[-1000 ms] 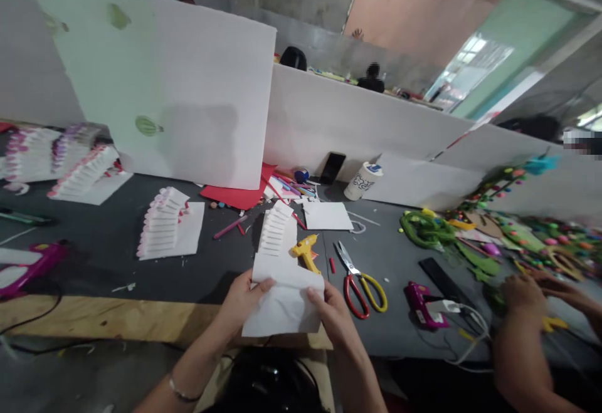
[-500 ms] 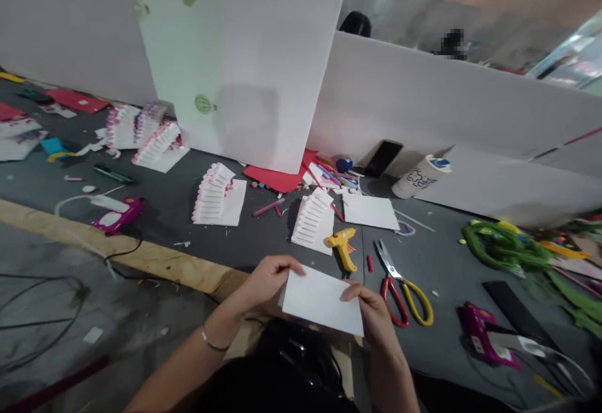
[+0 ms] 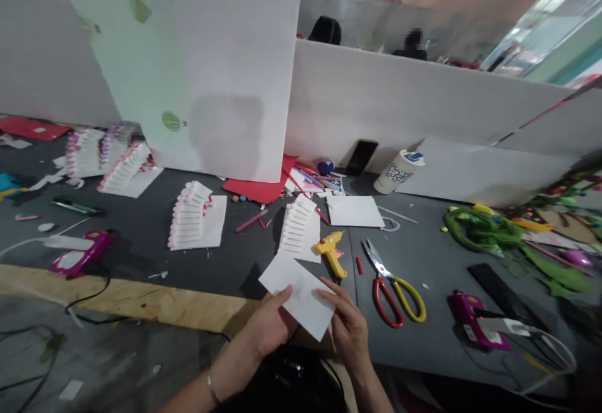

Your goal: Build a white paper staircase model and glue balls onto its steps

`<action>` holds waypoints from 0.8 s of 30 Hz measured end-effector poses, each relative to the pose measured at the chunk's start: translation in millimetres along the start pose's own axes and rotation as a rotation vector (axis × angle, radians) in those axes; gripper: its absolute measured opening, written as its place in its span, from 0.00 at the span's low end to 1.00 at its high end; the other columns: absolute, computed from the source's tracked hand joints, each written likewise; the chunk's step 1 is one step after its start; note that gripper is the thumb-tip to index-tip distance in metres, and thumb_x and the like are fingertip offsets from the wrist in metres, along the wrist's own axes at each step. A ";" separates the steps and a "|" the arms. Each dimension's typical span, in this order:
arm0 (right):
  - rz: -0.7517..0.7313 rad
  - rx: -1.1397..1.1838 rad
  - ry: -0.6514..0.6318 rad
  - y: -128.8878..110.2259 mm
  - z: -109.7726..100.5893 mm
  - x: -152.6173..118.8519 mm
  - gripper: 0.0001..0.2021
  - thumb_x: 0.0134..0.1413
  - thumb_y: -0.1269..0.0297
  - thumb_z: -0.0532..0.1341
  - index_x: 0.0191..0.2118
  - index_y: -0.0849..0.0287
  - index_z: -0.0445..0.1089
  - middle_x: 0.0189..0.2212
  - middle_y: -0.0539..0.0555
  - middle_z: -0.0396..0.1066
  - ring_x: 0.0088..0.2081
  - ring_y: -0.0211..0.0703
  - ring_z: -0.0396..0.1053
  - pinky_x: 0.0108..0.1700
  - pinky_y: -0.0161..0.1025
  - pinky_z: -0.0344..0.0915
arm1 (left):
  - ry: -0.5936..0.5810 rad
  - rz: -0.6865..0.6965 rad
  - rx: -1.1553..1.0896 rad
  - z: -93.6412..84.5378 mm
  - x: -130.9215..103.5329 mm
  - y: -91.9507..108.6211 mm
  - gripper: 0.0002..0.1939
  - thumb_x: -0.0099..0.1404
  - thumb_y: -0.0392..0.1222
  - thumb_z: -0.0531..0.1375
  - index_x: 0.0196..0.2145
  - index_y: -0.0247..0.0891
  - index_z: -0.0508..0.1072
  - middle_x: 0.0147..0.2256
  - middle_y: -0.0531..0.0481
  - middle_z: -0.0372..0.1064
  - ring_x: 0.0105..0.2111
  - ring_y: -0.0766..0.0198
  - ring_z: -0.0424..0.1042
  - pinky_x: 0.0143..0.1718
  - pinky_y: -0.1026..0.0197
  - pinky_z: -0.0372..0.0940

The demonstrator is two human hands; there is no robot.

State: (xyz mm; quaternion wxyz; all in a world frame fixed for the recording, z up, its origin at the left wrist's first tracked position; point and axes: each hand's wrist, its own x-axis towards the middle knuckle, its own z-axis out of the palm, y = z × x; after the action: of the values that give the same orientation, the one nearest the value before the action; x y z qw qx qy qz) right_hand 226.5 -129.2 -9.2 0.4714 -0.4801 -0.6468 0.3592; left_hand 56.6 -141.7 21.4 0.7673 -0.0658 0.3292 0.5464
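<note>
A folded white paper card (image 3: pixel 297 292) is pinched between both hands above the table's near edge. My left hand (image 3: pixel 268 326) grips its lower left side, thumb on top. My right hand (image 3: pixel 347 325) holds its right edge with fingertips on the face. Just beyond the card lie a yellow glue gun (image 3: pixel 331 252) and a white pop-up stair card (image 3: pixel 298 229). Red and yellow scissors (image 3: pixel 392 281) lie to the right of my right hand.
A second stair card (image 3: pixel 194 217) and more stair cards (image 3: pixel 117 165) sit to the left. Magenta glue guns (image 3: pixel 78 256) (image 3: pixel 473 325) lie at both sides. A white board (image 3: pixel 202 81), phone (image 3: pixel 361 157), cup (image 3: pixel 397 172), red paper (image 3: pixel 256 187) and green craft pieces (image 3: pixel 480 228) crowd the back and right.
The card has turned from level to slanted, its left corner now raised. The camera swung back to the right. The other person's hands seen a second ago are out of view.
</note>
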 end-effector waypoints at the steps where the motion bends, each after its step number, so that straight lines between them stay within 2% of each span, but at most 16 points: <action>1: -0.086 -0.090 -0.023 2.5 -8.9 3.1 0.15 0.59 0.67 0.56 0.46 0.52 0.78 0.53 0.58 0.73 0.52 0.49 0.72 0.50 0.44 0.70 | 0.045 0.013 0.022 3.2 0.2 1.1 0.08 0.61 0.32 0.64 0.40 0.31 0.77 0.39 0.43 0.79 0.40 0.55 0.78 0.52 0.56 0.66; 2: -0.147 -0.209 -0.044 6.9 -21.1 6.7 0.17 0.60 0.67 0.54 0.50 0.52 0.76 0.55 0.59 0.71 0.54 0.50 0.70 0.53 0.47 0.68 | 0.083 0.031 0.041 5.6 0.8 3.0 0.08 0.60 0.30 0.64 0.39 0.31 0.77 0.38 0.43 0.79 0.38 0.56 0.78 0.50 0.56 0.67; 3: -0.180 -0.344 -0.004 13.2 -36.3 10.5 0.17 0.61 0.66 0.54 0.51 0.53 0.74 0.55 0.60 0.71 0.54 0.51 0.70 0.54 0.50 0.67 | 0.113 0.047 0.054 7.3 1.6 5.4 0.08 0.60 0.29 0.64 0.39 0.31 0.77 0.37 0.43 0.79 0.36 0.56 0.78 0.48 0.56 0.68; 6: -0.067 -0.794 0.170 41.4 -89.7 16.2 0.19 0.62 0.57 0.54 0.52 0.60 0.71 0.52 0.68 0.69 0.54 0.61 0.67 0.53 0.60 0.65 | 0.177 0.100 0.102 9.1 4.6 14.7 0.10 0.57 0.27 0.65 0.39 0.30 0.76 0.34 0.42 0.79 0.32 0.58 0.78 0.43 0.58 0.71; 7: -0.019 -0.915 0.169 52.2 -105.9 15.3 0.20 0.62 0.54 0.53 0.52 0.61 0.71 0.51 0.69 0.69 0.51 0.63 0.68 0.51 0.62 0.65 | 0.193 0.115 0.124 9.5 5.6 17.7 0.11 0.56 0.27 0.65 0.39 0.30 0.76 0.33 0.42 0.79 0.31 0.59 0.78 0.41 0.59 0.71; 9: 0.001 -1.016 0.066 71.2 -129.3 10.9 0.21 0.62 0.54 0.51 0.52 0.62 0.69 0.44 0.68 0.71 0.44 0.62 0.71 0.45 0.59 0.68 | 0.224 0.149 0.171 11.4 7.5 22.2 0.12 0.56 0.27 0.66 0.40 0.31 0.76 0.33 0.43 0.80 0.30 0.60 0.78 0.38 0.61 0.71; 12: 0.055 -1.013 0.024 84.9 -139.1 7.8 0.21 0.62 0.55 0.50 0.53 0.63 0.67 0.40 0.67 0.72 0.39 0.59 0.72 0.41 0.54 0.68 | 0.266 0.200 0.244 18.0 11.3 24.3 0.13 0.55 0.29 0.67 0.39 0.31 0.76 0.33 0.44 0.80 0.29 0.61 0.78 0.34 0.62 0.72; 15: 0.229 -0.914 0.001 81.4 -134.7 18.7 0.22 0.58 0.58 0.51 0.55 0.62 0.65 0.31 0.60 0.72 0.30 0.54 0.72 0.34 0.47 0.68 | 0.302 0.230 0.290 28.7 16.5 24.1 0.08 0.56 0.30 0.67 0.36 0.31 0.75 0.30 0.44 0.79 0.26 0.62 0.77 0.32 0.63 0.72; 17: 0.368 -0.775 0.041 74.0 -134.4 28.6 0.25 0.53 0.57 0.54 0.56 0.60 0.64 0.30 0.57 0.72 0.29 0.52 0.71 0.33 0.45 0.67 | 0.320 0.236 0.302 37.8 20.2 25.5 0.06 0.58 0.31 0.66 0.34 0.31 0.74 0.29 0.44 0.79 0.26 0.62 0.77 0.31 0.63 0.72; 20: 0.541 -0.348 0.026 58.0 -135.9 29.3 0.32 0.51 0.51 0.58 0.60 0.59 0.59 0.25 0.51 0.70 0.27 0.48 0.70 0.30 0.42 0.67 | 0.331 0.215 0.307 54.0 25.6 30.2 0.05 0.62 0.33 0.64 0.37 0.32 0.74 0.29 0.46 0.79 0.27 0.62 0.78 0.33 0.62 0.73; 23: 0.523 0.154 -0.051 35.8 -126.6 5.7 0.37 0.48 0.47 0.65 0.63 0.54 0.57 0.30 0.51 0.69 0.31 0.45 0.70 0.35 0.40 0.69 | 0.359 0.157 0.305 71.0 30.6 34.8 0.08 0.66 0.35 0.61 0.42 0.30 0.74 0.29 0.45 0.79 0.28 0.60 0.79 0.35 0.60 0.74; 24: 0.511 0.320 -0.097 27.2 -120.7 -5.0 0.37 0.51 0.46 0.63 0.64 0.52 0.55 0.30 0.49 0.68 0.31 0.44 0.69 0.35 0.40 0.69 | 0.362 0.135 0.302 76.3 32.3 35.7 0.10 0.67 0.36 0.60 0.44 0.29 0.74 0.30 0.44 0.79 0.29 0.59 0.79 0.37 0.59 0.74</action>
State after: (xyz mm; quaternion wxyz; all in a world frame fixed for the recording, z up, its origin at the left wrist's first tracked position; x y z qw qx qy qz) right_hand 349.9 -124.9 0.4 0.4040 -0.5291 -0.4620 0.5859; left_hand 64.2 -66.8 71.0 0.6586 -0.0248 0.5430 0.5204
